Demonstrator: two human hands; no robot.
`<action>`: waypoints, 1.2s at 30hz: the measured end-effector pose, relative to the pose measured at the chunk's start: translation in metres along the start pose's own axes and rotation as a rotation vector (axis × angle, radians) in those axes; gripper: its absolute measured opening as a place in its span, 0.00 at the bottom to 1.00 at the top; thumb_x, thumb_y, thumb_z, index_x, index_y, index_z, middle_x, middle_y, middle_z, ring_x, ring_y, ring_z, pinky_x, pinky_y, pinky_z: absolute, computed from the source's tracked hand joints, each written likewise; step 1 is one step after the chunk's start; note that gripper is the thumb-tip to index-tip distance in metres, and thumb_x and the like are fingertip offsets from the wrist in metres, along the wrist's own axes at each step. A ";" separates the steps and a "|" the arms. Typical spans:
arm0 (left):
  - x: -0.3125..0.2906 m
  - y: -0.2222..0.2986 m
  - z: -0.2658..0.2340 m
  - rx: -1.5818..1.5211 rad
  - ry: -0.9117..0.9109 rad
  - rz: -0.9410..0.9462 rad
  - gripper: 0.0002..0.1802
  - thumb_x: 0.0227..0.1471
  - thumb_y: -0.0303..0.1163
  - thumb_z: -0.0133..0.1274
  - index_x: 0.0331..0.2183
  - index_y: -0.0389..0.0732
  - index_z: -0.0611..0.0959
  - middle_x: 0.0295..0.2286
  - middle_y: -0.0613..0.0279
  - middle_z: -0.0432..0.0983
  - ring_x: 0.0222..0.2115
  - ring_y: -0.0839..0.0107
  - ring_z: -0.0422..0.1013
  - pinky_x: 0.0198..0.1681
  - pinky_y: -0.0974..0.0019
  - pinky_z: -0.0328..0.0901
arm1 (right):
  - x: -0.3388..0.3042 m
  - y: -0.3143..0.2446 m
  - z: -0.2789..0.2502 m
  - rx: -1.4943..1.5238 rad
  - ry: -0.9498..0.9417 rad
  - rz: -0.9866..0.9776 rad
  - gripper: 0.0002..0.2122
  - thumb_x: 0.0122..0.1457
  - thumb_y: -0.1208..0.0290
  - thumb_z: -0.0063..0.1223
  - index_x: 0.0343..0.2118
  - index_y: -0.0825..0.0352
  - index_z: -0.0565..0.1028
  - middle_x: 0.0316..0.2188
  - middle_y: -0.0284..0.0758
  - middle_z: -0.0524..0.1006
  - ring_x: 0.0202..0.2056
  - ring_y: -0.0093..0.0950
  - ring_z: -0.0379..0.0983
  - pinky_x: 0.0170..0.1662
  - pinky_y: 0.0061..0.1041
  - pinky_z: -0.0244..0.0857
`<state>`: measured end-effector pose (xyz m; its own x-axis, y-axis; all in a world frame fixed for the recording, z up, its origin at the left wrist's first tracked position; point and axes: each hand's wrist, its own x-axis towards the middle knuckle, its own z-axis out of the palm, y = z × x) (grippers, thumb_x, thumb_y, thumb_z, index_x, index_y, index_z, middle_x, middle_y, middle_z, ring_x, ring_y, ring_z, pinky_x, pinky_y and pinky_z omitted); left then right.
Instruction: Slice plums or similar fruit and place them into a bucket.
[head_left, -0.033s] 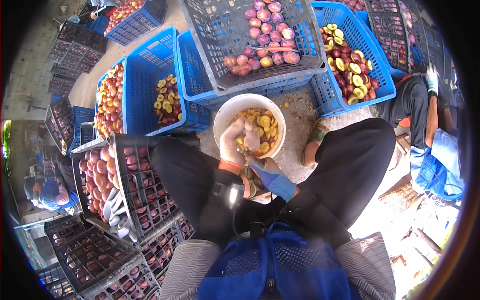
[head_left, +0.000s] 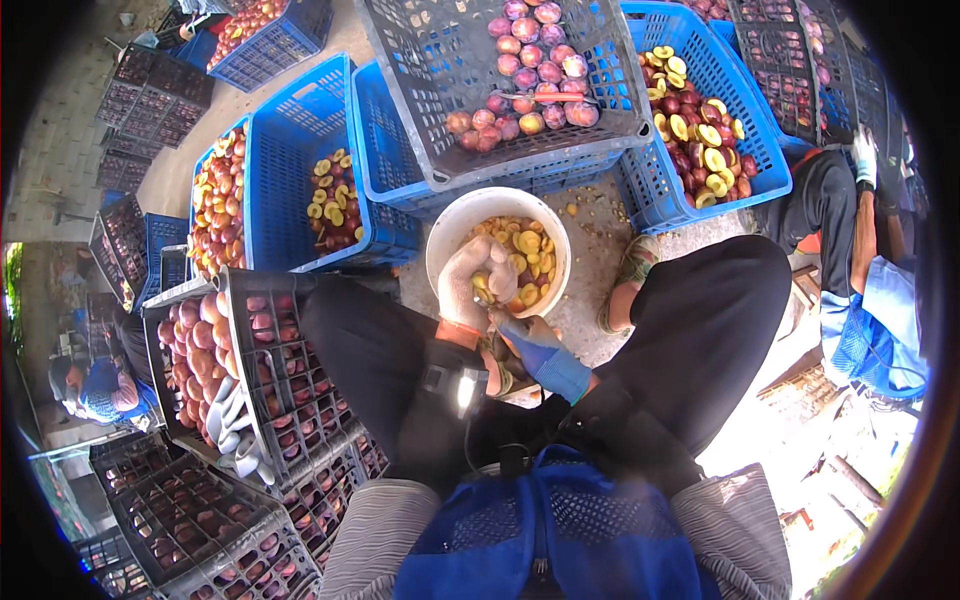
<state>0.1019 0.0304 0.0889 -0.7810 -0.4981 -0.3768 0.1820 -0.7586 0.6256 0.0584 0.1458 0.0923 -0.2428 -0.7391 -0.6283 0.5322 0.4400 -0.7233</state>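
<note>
My left hand, in a pale glove, is closed with its fingers curled over the near left part of a white bucket. Halved yellow-fleshed plums lie inside that bucket, between my feet. Just below and to the right, my right hand wears a glove with a blue cuff. Its fingers are closed near the left hand's fingertips, at the bucket's near rim. What either hand grips is hidden by the gloves.
Ahead, a black crate of whole plums with a red-handled tool rests on a blue crate. Blue crates of halved plums flank it. Stacked black crates stand at my left, spoons on one. A co-worker sits at right.
</note>
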 end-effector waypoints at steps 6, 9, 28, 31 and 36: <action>-0.001 0.000 0.000 0.446 0.191 0.451 0.16 0.49 0.41 0.39 0.20 0.39 0.70 0.09 0.65 0.59 0.10 0.75 0.55 0.15 0.75 0.50 | 0.003 0.002 -0.007 0.270 -0.291 0.246 0.21 0.53 0.50 0.39 0.19 0.66 0.67 0.08 0.27 0.62 0.07 0.15 0.52 0.08 0.15 0.45; 0.005 0.001 -0.010 -0.223 -0.051 0.016 0.22 0.51 0.48 0.33 0.24 0.40 0.71 0.11 0.66 0.59 0.11 0.72 0.56 0.16 0.73 0.52 | 0.012 0.009 -0.008 0.563 -0.464 0.408 0.22 0.54 0.48 0.30 0.22 0.65 0.64 0.04 0.25 0.52 0.04 0.16 0.46 0.08 0.15 0.41; 0.017 0.124 -0.038 2.051 1.275 0.360 0.24 0.43 0.50 0.43 0.30 0.38 0.75 0.26 0.49 0.70 0.32 0.51 0.66 0.35 0.57 0.61 | 0.018 -0.020 -0.042 0.574 0.422 -0.029 0.22 0.52 0.47 0.37 0.21 0.65 0.67 0.07 0.24 0.57 0.09 0.16 0.52 0.12 0.15 0.48; 0.028 0.085 -0.027 2.055 0.582 0.062 0.17 0.43 0.45 0.42 0.29 0.42 0.77 0.29 0.49 0.71 0.34 0.53 0.67 0.36 0.59 0.62 | 0.013 -0.030 -0.059 0.640 0.415 -0.100 0.21 0.52 0.48 0.37 0.21 0.64 0.67 0.08 0.24 0.57 0.10 0.16 0.54 0.13 0.14 0.50; 0.096 -0.022 -0.032 2.025 -0.003 -0.423 0.17 0.43 0.41 0.42 0.27 0.38 0.77 0.28 0.47 0.72 0.31 0.53 0.68 0.35 0.58 0.63 | 0.018 -0.034 -0.068 0.706 0.510 -0.070 0.19 0.53 0.51 0.39 0.22 0.65 0.67 0.07 0.26 0.58 0.09 0.16 0.53 0.12 0.15 0.48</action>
<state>0.0419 -0.0144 0.0172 -0.5900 -0.4535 -0.6681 -0.7399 0.6349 0.2224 -0.0189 0.1520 0.0864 -0.5375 -0.3599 -0.7626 0.8394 -0.1421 -0.5246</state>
